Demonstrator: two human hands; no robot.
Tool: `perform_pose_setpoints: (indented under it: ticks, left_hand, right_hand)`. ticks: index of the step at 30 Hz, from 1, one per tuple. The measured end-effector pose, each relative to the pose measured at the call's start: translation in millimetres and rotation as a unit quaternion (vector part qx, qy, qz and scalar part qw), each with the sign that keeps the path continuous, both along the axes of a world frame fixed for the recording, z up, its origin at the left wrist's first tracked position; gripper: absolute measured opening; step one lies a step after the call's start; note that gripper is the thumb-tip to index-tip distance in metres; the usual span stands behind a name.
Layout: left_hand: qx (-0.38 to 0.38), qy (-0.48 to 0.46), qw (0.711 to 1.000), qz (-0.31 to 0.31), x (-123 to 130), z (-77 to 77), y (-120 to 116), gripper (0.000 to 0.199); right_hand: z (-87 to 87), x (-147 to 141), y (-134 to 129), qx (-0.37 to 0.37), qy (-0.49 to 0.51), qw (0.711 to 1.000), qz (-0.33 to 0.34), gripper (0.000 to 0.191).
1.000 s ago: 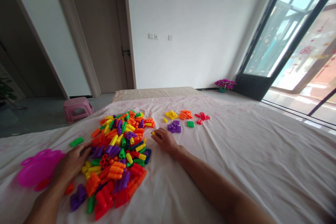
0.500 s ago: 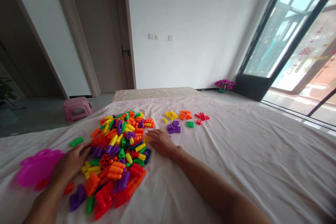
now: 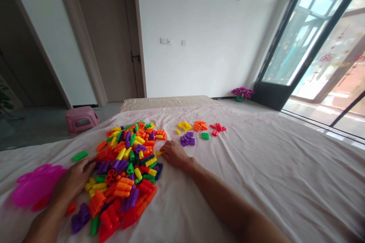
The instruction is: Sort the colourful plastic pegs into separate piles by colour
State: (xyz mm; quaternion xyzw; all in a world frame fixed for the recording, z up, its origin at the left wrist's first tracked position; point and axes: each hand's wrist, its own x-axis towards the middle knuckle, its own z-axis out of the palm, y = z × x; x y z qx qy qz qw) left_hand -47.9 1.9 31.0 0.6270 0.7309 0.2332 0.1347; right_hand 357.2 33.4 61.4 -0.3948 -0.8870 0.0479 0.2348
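A large heap of bullet-shaped plastic building blocks (image 3: 125, 182) in orange, yellow, purple, green and red lies on the cloth between my hands. My left hand (image 3: 75, 176) rests at the heap's left side, fingers apart and touching its edge, with no block seen in its grasp. My right hand (image 3: 175, 154) is at the right edge of the heap, its fingers closed on a small yellow block (image 3: 160, 153). Beyond that hand sit small sorted groups: purple blocks (image 3: 187, 139), yellow blocks (image 3: 184, 126), orange blocks (image 3: 200, 125), a green block (image 3: 205, 136) and red blocks (image 3: 218, 128).
A bright pink plastic dish (image 3: 31, 188) lies left of my left hand, partly behind the forearm. One green block (image 3: 80, 155) sits apart from the heap. The wrinkled cloth (image 3: 270, 167) covers the surface. A pink stool (image 3: 82, 119) stands on the floor beyond.
The fingers of my right hand have curled in and closed on a yellow block at the heap's edge. My left hand stays about where it was. The view has shifted slightly.
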Motion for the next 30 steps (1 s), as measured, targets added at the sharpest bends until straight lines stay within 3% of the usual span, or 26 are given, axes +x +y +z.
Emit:
perform_pose_setpoints:
  ticks: [4, 7, 12, 14, 16, 22, 30]
  left_hand:
    - [0.015, 0.005, 1.0, 0.0, -0.5, -0.3, -0.1, 0.052]
    - [0.011, 0.003, 1.0, 0.002, -0.4, -0.1, -0.2, 0.051]
    - [0.006, 0.002, 1.0, 0.005, 1.6, 2.2, -1.0, 0.053]
    - [0.002, 0.005, 1.0, 0.005, 2.0, 2.8, -1.0, 0.054]
    - [0.0, 0.005, 1.0, 0.001, 2.1, 3.2, -0.9, 0.054]
    - [-0.008, 0.01, 1.0, 0.004, 5.3, 7.1, -3.0, 0.052]
    - [0.004, 0.021, 1.0, 0.003, 7.4, 9.8, -5.5, 0.053]
  right_hand:
    - [0.1, 8.1, 4.3, -0.009, 0.031, 0.999, -0.026, 0.012]
    - [1.8, 17.4, 14.4, -0.006, 0.09, 0.992, -0.085, 0.013]
    - [3.5, 38.7, 36.4, 0.044, 0.229, 0.947, -0.22, 0.031]
    - [2.2, 43.7, 39.7, 0.053, 0.256, 0.935, -0.239, 0.036]
    - [0.9, 43.8, 37.4, 0.036, 0.245, 0.944, -0.217, 0.033]
    - [3.6, 18.6, 11.5, 0.004, 0.158, 0.985, -0.063, 0.03]
    - [2.3, -8.2, -14.9, -0.054, 0.092, 0.99, 0.09, 0.032]
